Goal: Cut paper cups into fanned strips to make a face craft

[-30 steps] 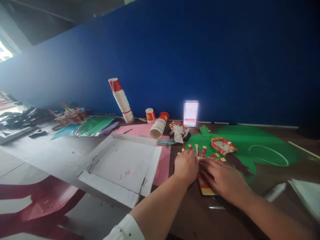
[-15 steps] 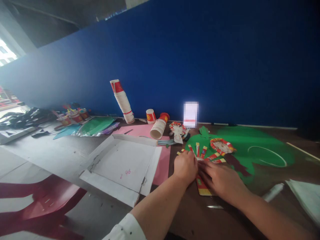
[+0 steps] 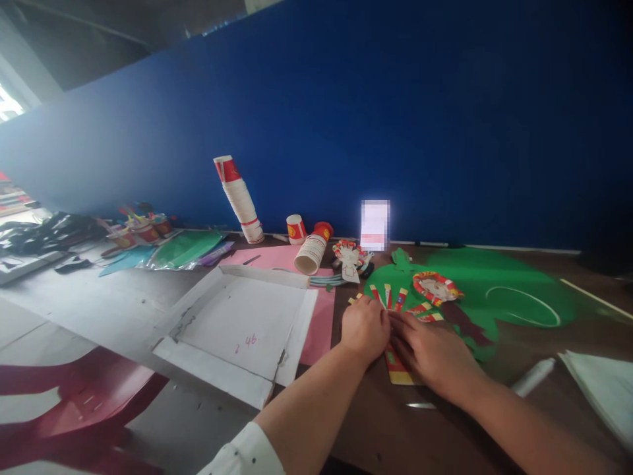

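Fingers (image 3: 406, 326) over red-yellow paper (image 3: 397, 368), green cutout (image 3: 467, 265) just beyond

One left hand (image 3: 366, 330) and one right hand (image 3: 438, 353) show. There are at least five strips (image 3: 401, 300), two cup stacks (image 3: 241, 201), one lone cup (image 3: 296, 230), three pots (image 3: 144, 233), one tray (image 3: 242, 316), one chair (image 3: 103, 396), one pink sheet (image 3: 319, 336) and two red-edged cut-outs (image 3: 438, 288); the stacked cups (image 3: 310, 254) cannot be counted.
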`<action>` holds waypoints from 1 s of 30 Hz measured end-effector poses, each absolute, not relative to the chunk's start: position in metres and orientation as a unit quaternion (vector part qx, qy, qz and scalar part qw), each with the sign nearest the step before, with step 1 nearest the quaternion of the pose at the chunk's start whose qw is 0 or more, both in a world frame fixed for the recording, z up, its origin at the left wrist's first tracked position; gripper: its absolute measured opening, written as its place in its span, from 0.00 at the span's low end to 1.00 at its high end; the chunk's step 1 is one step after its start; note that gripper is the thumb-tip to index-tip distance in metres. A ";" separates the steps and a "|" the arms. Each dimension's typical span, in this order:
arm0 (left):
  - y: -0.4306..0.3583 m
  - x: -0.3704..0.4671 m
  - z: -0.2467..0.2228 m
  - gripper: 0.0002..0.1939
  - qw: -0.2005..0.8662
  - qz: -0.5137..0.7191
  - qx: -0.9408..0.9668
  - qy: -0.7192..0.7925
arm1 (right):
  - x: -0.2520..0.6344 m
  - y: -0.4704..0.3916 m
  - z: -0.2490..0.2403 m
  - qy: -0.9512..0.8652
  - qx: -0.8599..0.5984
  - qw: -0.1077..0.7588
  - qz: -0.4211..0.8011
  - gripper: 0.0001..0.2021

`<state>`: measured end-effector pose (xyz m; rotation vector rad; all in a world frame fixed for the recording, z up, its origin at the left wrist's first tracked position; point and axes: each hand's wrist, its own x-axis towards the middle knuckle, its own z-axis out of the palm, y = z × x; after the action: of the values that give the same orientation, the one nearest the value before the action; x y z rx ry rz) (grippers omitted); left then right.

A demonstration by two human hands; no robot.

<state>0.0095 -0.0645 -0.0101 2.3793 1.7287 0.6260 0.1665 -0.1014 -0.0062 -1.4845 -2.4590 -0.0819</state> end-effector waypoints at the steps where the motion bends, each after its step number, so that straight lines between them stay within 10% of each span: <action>1: -0.064 0.009 -0.011 0.13 0.065 0.209 0.793 0.569 | 0.166 -0.101 -0.006 -0.848 -0.514 0.127 -0.029 0.19; 16: -0.068 0.009 -0.010 0.12 0.050 0.187 0.806 0.559 | 0.162 -0.099 0.001 -0.845 -0.528 0.087 0.012 0.19; 30: -0.057 -0.018 0.009 0.10 0.032 0.305 0.726 0.616 | 0.213 -0.089 0.001 -0.728 -0.610 0.304 -0.079 0.18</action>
<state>-0.0177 -0.0565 0.0089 2.2351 1.8955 0.9403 0.2133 -0.0892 0.0012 -1.6147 -1.9281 -0.2098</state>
